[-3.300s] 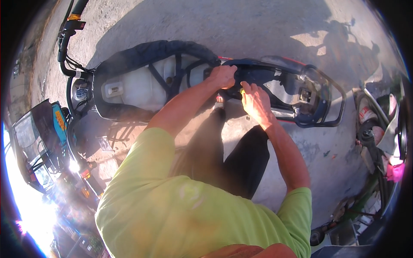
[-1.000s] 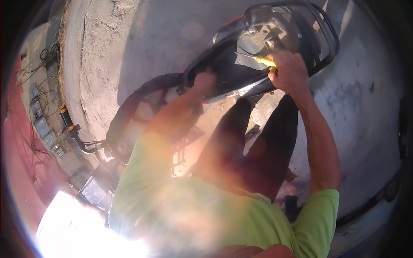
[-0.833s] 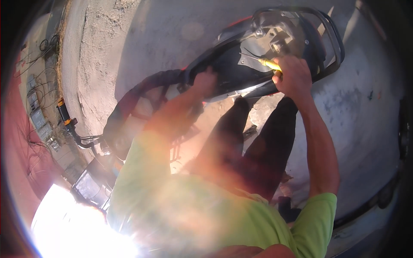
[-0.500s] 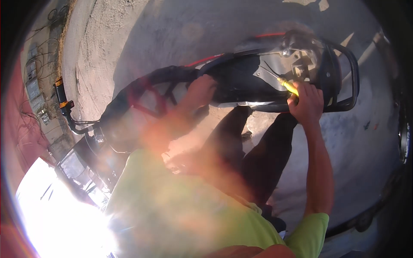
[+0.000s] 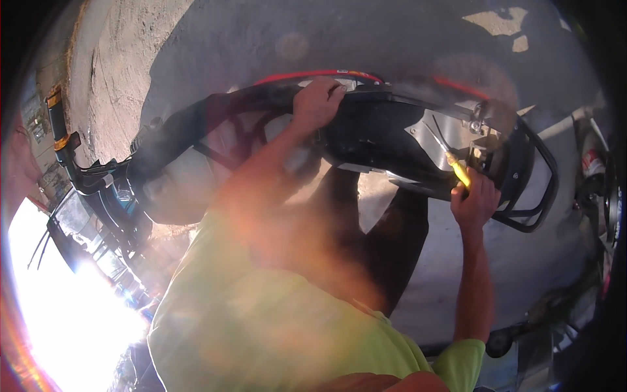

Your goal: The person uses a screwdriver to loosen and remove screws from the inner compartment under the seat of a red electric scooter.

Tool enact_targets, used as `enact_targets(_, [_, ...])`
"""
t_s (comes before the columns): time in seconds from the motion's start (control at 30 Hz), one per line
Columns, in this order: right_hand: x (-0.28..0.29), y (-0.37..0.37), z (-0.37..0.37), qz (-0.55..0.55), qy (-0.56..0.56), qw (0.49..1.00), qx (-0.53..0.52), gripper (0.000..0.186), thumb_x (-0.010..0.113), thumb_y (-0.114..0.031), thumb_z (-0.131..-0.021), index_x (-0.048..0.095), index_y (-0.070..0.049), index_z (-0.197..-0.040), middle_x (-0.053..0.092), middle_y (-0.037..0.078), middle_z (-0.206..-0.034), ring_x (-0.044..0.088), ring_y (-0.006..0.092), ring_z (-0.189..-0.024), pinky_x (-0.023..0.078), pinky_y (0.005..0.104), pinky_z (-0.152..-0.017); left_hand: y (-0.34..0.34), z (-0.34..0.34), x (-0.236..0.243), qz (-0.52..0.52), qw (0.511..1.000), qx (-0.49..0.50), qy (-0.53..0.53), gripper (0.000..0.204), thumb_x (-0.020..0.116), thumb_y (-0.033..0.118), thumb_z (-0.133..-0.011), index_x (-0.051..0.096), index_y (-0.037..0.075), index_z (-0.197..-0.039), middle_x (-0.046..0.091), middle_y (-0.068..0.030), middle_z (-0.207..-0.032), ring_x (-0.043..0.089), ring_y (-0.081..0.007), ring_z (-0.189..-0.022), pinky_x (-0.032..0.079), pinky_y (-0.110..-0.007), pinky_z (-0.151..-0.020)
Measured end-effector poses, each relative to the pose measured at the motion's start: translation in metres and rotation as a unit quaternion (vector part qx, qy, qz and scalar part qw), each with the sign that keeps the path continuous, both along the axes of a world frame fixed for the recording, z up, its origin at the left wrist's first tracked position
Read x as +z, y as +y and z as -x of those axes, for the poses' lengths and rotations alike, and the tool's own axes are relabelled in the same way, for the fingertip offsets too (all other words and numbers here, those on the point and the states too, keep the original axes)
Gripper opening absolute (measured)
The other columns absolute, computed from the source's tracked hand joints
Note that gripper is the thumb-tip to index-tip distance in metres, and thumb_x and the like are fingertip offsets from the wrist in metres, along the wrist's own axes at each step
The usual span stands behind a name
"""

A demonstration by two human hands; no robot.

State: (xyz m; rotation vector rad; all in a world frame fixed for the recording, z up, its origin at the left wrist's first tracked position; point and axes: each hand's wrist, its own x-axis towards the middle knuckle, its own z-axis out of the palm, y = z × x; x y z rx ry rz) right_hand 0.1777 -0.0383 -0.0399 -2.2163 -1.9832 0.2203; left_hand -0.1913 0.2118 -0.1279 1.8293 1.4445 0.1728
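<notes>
A two-wheeled scooter with a dark body lies across the view, its open black compartment point(image 5: 369, 130) in front of me. My left hand point(image 5: 317, 103) is closed over the far edge of the scooter's frame, near a red strip point(image 5: 313, 75); some fingertips are hidden. My right hand point(image 5: 477, 199) is wrapped round the yellow handle of a screwdriver point(image 5: 460, 172). Its thin shaft points up and left over a pale metal plate point(image 5: 428, 134) behind the compartment. A second thin dark line runs beside the shaft; I cannot tell whether it is a shadow.
At the left stands the handlebar point(image 5: 59, 121) with orange-ringed grip. A black tubular rear rack point(image 5: 545, 189) juts out at the right. Grey ground point(image 5: 248, 39) surrounds the scooter. Wheels and machine parts point(image 5: 591, 176) sit at the far right. Strong glare covers the lower left.
My left hand has moved up and right to the frame's far edge. The right hand still grips the screwdriver. The view has shifted, so the handlebar and rack appear elsewhere.
</notes>
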Motion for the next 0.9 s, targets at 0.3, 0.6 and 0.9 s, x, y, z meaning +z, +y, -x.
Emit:
enact_targets(0.3, [-0.002, 0.003, 0.004, 0.015, -0.016, 1.000, -0.001, 0.044, 0.072, -0.022, -0.086, 0.070, -0.011, -0.128, 0.071, 0.007, -0.108, 0.069, 0.0306, -0.101, 0.048, 0.0461, -0.084, 0.029, -0.026, -0.026, 0.109, 0.991, -0.013, 0.075, 0.055, 0.052, 0.054, -0.108, 0.077, 0.005, -0.110, 0.075, -0.0230, -0.111, 0.071, -0.0452, -0.106, 0.055, -0.053, -0.092])
enact_targets(0.6, [-0.001, 0.001, -0.001, 0.072, 0.005, 0.997, 0.016, 0.038, 0.069, -0.025, -0.093, 0.071, -0.008, -0.127, 0.071, 0.011, -0.114, 0.067, 0.0335, -0.109, 0.049, 0.0469, -0.091, 0.021, -0.028, -0.026, 0.036, 0.996, 0.042, 0.073, 0.050, 0.059, 0.053, -0.104, 0.076, 0.005, -0.102, 0.075, -0.0207, -0.105, 0.071, -0.0441, -0.101, 0.056, -0.053, -0.088])
enact_targets(0.9, [0.039, 0.114, -0.004, 0.273, 0.284, 0.919, -0.032, 0.034, 0.076, -0.004, -0.090, 0.070, -0.001, -0.123, 0.074, 0.016, -0.117, 0.072, 0.0250, -0.101, 0.057, 0.0381, -0.089, 0.023, -0.026, -0.023, 0.040, 0.995, 0.059, 0.071, 0.049, 0.063, 0.050, -0.102, 0.074, 0.004, -0.092, 0.073, -0.0207, -0.098, 0.070, -0.0428, -0.097, 0.056, -0.051, -0.085])
